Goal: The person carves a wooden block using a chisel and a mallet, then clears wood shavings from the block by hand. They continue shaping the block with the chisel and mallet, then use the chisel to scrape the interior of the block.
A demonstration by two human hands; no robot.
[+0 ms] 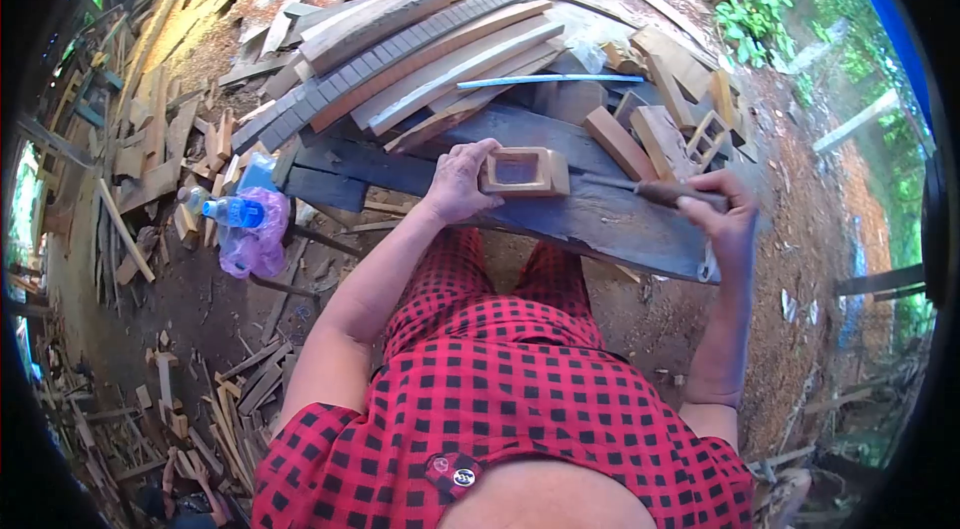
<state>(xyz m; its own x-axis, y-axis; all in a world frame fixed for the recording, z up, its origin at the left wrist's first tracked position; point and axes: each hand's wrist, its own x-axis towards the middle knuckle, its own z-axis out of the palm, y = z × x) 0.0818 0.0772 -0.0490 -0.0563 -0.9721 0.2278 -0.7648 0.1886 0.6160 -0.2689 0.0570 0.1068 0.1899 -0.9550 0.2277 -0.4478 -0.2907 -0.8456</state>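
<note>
A small rectangular wooden frame (553,173) with an opening in its face rests on the dark wooden bench (400,169). My left hand (462,181) is closed on the frame's left end, fingers over the top edge and thumb at the lower corner. To the right, my right hand (728,201) is wrapped round the brown handle of a tool (660,193). The tool's thin metal shaft points left toward the frame's right end; whether its tip touches the wood cannot be made out.
Long curved boards (460,64) and a thin blue strip (550,80) lie behind the frame. Wood blocks (660,139) stand at the bench's right. A blue-labelled bottle (234,212) and pink plastic bag (262,239) are at the left. Scrap wood (260,379) covers the lower-left ground.
</note>
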